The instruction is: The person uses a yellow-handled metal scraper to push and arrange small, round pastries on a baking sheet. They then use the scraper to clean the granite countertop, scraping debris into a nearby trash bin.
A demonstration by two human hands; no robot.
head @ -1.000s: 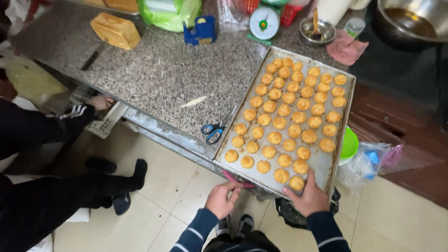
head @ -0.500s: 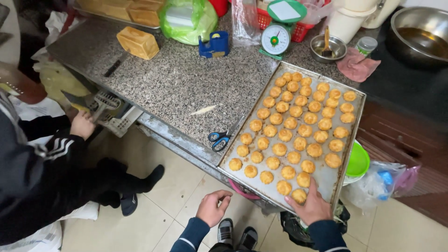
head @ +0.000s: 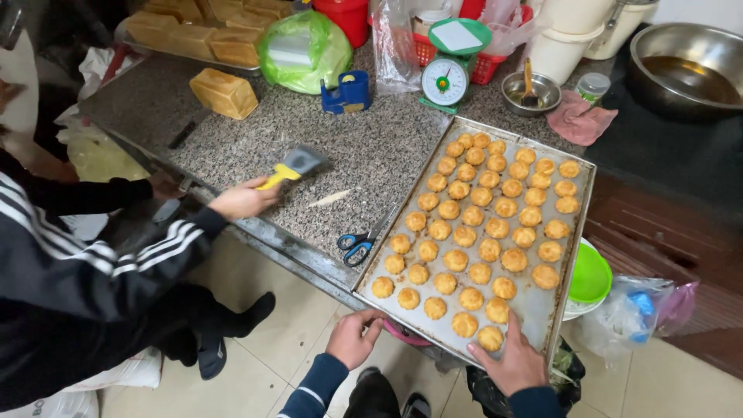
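1. Head view, change: the baking tray (head: pixel 569 255) now sits farther onto the granite counter (head: pixel 364 162) than a second ago, with only its near edge overhanging. It looks mostly borne by the counter, the hands steadying more than carrying.
2. Left hand (head: pixel 352 339): under the near left corner of the tray, fingers curled up against the rim, holding it. Right hand (head: pixel 515 364): clamped on the near right edge, thumb on top beside the nearest cookie.
3. Co-worker: a hand (head: pixel 241 200) in a black sleeve with white stripes, absent from the counter a second ago, now grips a yellow-handled scraper (head: pixel 292 166) on the counter, left of the tray.
4. Materials: tray is dull grey sheet metal, shallow rim, rectangular. Cookies (head: pixel 480 224) are round, domed, golden brown, in loose rows.
5. Around: blue-handled scissors (head: pixel 357 244) touching the tray's left edge; green kitchen scale (head: pixel 449 66) far behind; speckled stone counter; square loaf (head: pixel 224 93) far left; steel bowl (head: pixel 685 66) far right.
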